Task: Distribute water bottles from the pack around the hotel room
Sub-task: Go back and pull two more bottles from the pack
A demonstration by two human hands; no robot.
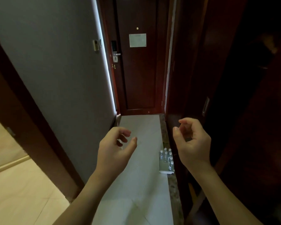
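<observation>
A shrink-wrapped pack of water bottles (pixel 166 160) with white caps stands on the pale tiled floor (pixel 139 184), against the right side of a narrow hallway. My left hand (pixel 116 147) hovers above the floor, left of the pack, fingers loosely curled and apart, holding nothing. My right hand (pixel 191 142) is raised just right of and above the pack, fingers also curled and apart, empty. Neither hand touches the pack.
The dark wooden entry door (pixel 136 70) with a lock handle closes the hallway's far end. A grey wall (pixel 55 70) runs on the left, a dark wooden wardrobe (pixel 225 95) on the right. An open doorway to a lit tiled room (pixel 15 184) lies at lower left.
</observation>
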